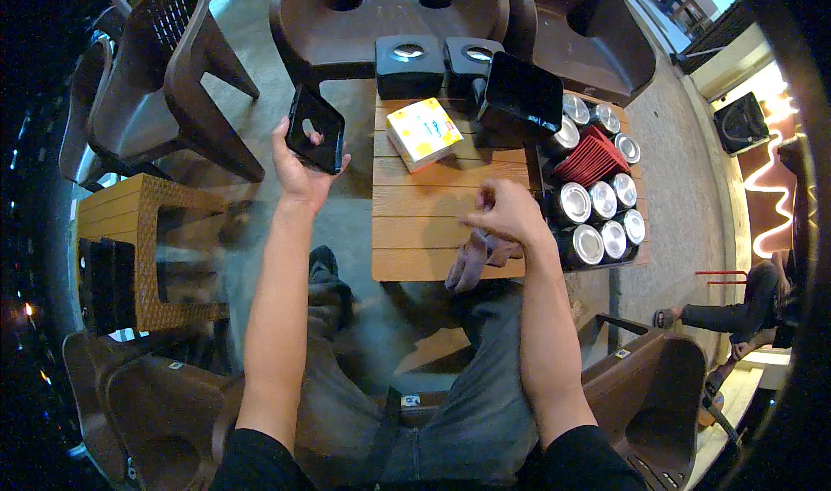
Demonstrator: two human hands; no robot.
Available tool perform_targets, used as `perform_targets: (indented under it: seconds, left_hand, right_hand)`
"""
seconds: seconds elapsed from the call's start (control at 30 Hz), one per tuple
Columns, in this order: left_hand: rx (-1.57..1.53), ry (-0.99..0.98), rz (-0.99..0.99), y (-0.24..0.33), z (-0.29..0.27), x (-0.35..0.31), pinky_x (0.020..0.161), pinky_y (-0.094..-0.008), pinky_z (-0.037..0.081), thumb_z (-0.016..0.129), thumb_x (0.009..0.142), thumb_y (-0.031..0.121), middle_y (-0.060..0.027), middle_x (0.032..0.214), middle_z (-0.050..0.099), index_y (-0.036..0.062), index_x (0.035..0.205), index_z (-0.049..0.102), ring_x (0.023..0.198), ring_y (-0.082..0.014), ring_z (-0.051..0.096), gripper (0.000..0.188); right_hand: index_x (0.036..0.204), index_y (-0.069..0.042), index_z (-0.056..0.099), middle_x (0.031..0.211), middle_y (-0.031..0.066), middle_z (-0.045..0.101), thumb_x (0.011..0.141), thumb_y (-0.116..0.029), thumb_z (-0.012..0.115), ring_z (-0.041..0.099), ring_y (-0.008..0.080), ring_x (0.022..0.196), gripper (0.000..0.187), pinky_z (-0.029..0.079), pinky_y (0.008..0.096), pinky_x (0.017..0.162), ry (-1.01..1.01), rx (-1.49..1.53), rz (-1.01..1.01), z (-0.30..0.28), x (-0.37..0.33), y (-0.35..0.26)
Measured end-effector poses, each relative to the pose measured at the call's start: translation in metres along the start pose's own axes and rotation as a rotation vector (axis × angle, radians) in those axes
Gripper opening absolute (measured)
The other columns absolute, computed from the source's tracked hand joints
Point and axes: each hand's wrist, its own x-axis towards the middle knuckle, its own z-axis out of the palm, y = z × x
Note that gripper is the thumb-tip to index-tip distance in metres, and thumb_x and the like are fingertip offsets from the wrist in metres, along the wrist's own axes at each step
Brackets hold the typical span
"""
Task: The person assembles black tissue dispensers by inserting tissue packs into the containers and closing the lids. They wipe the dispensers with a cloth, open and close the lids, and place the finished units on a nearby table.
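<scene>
The left hand (pixel 301 181) is gripping a black panel with an opening (pixel 327 154), which is resting in its grip, left of the tabletop (pixel 415 231). With bent fingers, the right hand (pixel 512 210) is hovering near a greyish cloth (pixel 468 264); whether that grip is holding anything, I cannot tell.

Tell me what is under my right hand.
Beneath the right hand are the slatted wooden table and a greyish-purple cloth, which overlaps the table's near edge. The hand and wrist cover part of both; whether the hand touches the cloth is unclear.
</scene>
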Motion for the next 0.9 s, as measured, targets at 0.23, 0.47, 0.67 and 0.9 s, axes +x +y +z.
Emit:
perform_targets:
  seconds: [0.23,0.47,0.67,0.9]
  left_hand:
    - [-0.465,-0.319,-0.135,0.021,0.019,-0.084,0.119,-0.0666,0.044,0.072,0.083,0.071,-0.0298,0.169,0.04,0.0084,0.163,0.037,0.149,-0.0535,0.046,0.107]
    - [-0.316,-0.386,-0.126,0.022,0.017,-0.125,0.116,-0.0786,0.041,0.073,0.081,0.067,-0.0354,0.171,0.033,0.0217,0.17,0.034,0.154,-0.0588,0.039,0.107]
    - [-0.341,-0.447,-0.083,0.007,0.014,-0.115,0.124,-0.0747,0.035,0.071,0.086,0.068,-0.0316,0.17,0.037,0.0291,0.17,0.038,0.154,-0.0587,0.038,0.099]
    - [-0.442,-0.415,-0.222,0.002,0.012,-0.086,0.121,-0.0758,0.037,0.064,0.091,0.077,-0.0287,0.165,0.047,0.0225,0.169,0.04,0.148,-0.0582,0.046,0.098]
  right_hand:
    - [0.089,-0.003,0.07,0.081,0.0119,0.074,0.076,-0.021,0.088,0.072,0.0246,0.077,0.028,0.057,0.0403,0.071,-0.251,-0.02,-0.271,0.019,0.003,-0.013]
    - [0.096,-0.006,0.064,0.089,-0.0059,0.058,0.081,0.004,0.065,0.057,0.0073,0.086,0.018,0.045,0.0234,0.078,-0.462,1.014,-0.44,0.008,-0.007,-0.052]
    - [0.118,-0.004,0.07,0.107,0.0013,0.065,0.081,0.003,0.074,0.062,0.0115,0.101,0.038,0.052,0.027,0.091,-0.316,1.446,-0.397,0.013,-0.016,-0.073]
    - [0.126,-0.002,0.069,0.1,0.0093,0.072,0.088,0.003,0.075,0.074,0.0235,0.092,0.039,0.065,0.0396,0.078,-0.104,1.732,-0.214,0.033,0.002,-0.089]
